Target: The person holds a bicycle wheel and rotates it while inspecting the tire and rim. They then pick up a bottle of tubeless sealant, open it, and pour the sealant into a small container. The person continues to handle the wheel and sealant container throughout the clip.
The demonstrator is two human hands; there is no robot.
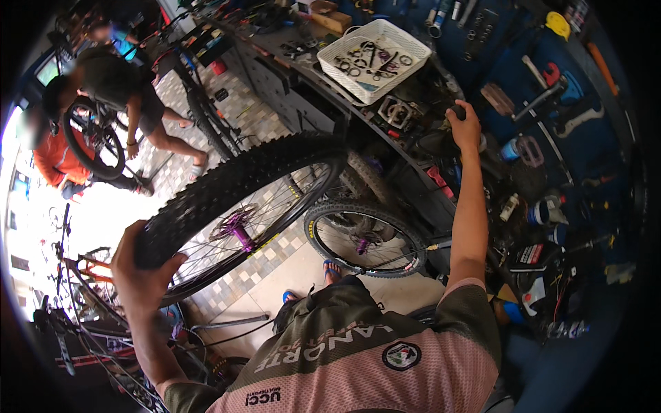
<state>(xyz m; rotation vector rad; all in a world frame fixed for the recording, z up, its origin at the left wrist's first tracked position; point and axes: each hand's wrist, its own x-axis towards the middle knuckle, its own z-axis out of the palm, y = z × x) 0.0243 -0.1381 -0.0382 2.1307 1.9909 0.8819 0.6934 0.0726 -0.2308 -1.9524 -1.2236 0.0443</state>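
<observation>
My left hand (143, 265) grips the knobbly black tyre of a bicycle wheel (241, 168), thumb on one side and fingers on the other. The wheel is raised and tilted in front of me, with a purple hub (237, 233) and thin spokes. Out over the cluttered workbench, my right arm is stretched, and my right hand (467, 129) is closed around a small dark rounded object (457, 111) whose kind I cannot make out. Close to that hand lie a metal flat pedal (395, 113) and other small parts.
A second wheel (365, 265) with a purple hub stands near my feet, against the bench. A white basket (327, 65) of small parts sits on the bench. Tools hang on the blue wall. Two people handle a bike at far left; more bicycles (89, 275) stand left.
</observation>
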